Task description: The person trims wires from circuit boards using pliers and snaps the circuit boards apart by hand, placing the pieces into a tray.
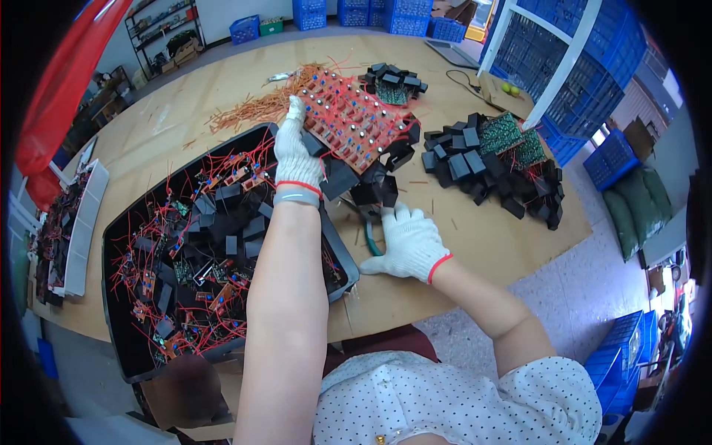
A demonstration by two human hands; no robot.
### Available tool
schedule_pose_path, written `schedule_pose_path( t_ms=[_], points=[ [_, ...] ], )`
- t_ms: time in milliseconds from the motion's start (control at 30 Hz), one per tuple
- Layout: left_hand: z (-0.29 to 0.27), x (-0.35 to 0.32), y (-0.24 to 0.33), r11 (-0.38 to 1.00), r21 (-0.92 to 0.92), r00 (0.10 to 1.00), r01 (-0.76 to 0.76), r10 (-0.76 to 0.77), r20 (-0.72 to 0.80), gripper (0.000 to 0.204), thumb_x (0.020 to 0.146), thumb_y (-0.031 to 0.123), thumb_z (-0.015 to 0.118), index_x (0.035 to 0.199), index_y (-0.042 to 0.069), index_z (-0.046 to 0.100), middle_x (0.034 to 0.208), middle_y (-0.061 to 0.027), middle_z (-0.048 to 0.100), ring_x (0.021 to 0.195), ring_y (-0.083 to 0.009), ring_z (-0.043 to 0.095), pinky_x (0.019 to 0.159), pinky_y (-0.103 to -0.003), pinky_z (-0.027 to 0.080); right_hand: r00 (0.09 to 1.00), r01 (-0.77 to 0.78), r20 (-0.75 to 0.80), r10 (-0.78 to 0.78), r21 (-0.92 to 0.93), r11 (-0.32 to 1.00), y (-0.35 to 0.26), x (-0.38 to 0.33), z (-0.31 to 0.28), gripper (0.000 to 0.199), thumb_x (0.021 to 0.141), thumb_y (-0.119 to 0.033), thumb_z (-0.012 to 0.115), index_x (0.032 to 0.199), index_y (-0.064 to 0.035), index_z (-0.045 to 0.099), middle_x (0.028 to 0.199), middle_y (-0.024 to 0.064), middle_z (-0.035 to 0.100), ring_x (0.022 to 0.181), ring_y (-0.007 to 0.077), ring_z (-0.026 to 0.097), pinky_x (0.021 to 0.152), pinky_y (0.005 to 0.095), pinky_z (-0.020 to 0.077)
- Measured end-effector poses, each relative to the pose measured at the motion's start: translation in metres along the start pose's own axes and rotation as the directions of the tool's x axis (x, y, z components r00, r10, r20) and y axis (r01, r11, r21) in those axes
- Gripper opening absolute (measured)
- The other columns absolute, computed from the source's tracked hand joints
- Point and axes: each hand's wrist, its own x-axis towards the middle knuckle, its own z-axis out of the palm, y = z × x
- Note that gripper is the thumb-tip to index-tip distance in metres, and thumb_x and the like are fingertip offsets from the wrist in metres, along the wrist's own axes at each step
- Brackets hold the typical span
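Note:
My left hand (297, 144), in a white knit glove with a red cuff edge, grips the left edge of a brown circuit board panel (356, 119) and tilts it up. Rows of small parts and red wires cover the panel; black box-shaped pieces (374, 189) hang at its lower right. Below it, my gloved right hand (411, 241) is closed around a green-handled hand tool (371, 239), apparently pliers or cutters, with the thumb stretched to the left. The palm hides part of the tool, and its jaws are partly lost among the black pieces.
A black bin (119, 297) full of wired boards and black pieces stands on the left of the table (519, 237). Orange strips (252, 107) lie behind the panel. Heaped green boards with black boxes (493, 159) are at the right, beside a white frame (560, 70).

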Motion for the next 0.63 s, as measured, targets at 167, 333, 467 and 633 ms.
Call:
schedule_pose_path(
  t_ms=[167,333,467,633],
  points=[
    [0.013,-0.016,0.001,1.0,-0.005,0.999,0.018,-0.018,0.032,0.046,0.089,0.038,0.063,0.119,0.003,0.058,0.114,-0.0105,0.063,0.101,-0.0254,0.062,0.09,-0.043,0.05,0.985,-0.125,0.132,0.112,0.095,0.988,0.029,0.023,0.002,0.062,0.07,-0.041,0.069,0.113,0.0012,0.057,0.111,0.0194,0.058,0.094,0.0336,0.061,0.084,0.0482,0.0501],
    [0.016,-0.022,0.005,0.993,-0.094,0.978,0.069,-0.049,0.202,0.043,0.091,0.036,0.06,0.121,0.004,0.057,0.118,-0.0117,0.062,0.106,-0.0272,0.061,0.092,-0.046,0.049,0.853,-0.467,0.51,-0.107,0.839,0.279,0.101,0.032,0.013,0.045,0.071,-0.022,0.063,0.11,0.0003,0.057,0.105,0.0155,0.058,0.082,0.0293,0.062,0.074,0.0451,0.0537],
    [0.012,-0.023,0.005,0.992,-0.094,0.969,0.09,-0.065,0.238,0.042,0.093,0.031,0.059,0.124,0.004,0.055,0.12,-0.0119,0.061,0.108,-0.0273,0.06,0.093,-0.046,0.049,0.915,-0.396,0.295,-0.276,0.794,-0.461,0.111,-0.015,0.027,0.044,0.071,-0.009,0.06,0.113,0.0007,0.055,0.099,0.0106,0.058,0.079,0.0267,0.064,0.071,0.0469,0.0557],
    [0.017,-0.026,0.008,0.982,-0.001,0.945,0.187,-0.18,0.273,0.044,0.093,0.029,0.059,0.128,0.004,0.052,0.123,-0.0115,0.06,0.111,-0.0284,0.059,0.097,-0.046,0.046,0.988,0.151,-0.144,0.057,0.974,-0.166,0.109,-0.047,0.021,0.065,0.07,-0.008,0.065,0.13,-0.0021,0.043,0.108,0.0149,0.059,0.084,0.0324,0.064,0.077,0.054,0.0543]
  ],
)
